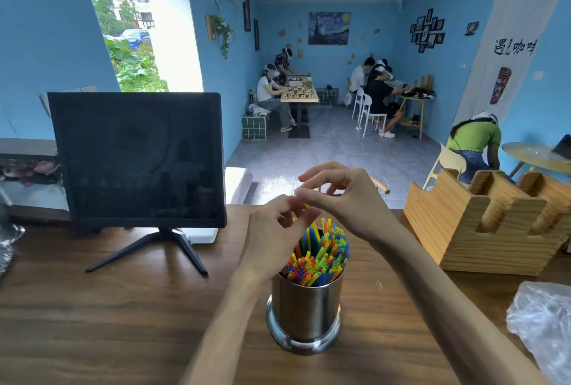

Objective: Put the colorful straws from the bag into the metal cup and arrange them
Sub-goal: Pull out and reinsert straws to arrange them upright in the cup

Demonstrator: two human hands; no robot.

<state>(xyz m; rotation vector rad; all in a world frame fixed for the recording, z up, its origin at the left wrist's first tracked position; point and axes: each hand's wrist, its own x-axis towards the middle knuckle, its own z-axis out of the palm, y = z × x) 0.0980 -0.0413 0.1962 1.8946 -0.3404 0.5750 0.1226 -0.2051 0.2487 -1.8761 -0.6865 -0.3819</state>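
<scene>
Wooden table (123,323): bears steel cup (306,310) at centre, monitor (136,159) on stand at left, wooden rack (491,224) and plastic bag (543,319) at right.

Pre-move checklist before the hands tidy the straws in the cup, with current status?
1. Metal cup upright on the wooden table: ok.
2. Straws inside the cup: ok, a full bundle stands in it.
3. Straw tops level: not ok, several at the back stick up higher than the rest.
4. Left hand grip: ok, fingers curl round the tall straws.
5. Right hand grip: cannot tell, its fingertips meet the left hand's over a yellow straw tip.
6. Plastic bag emptied: cannot tell, it lies crumpled at the table's right edge.
</scene>
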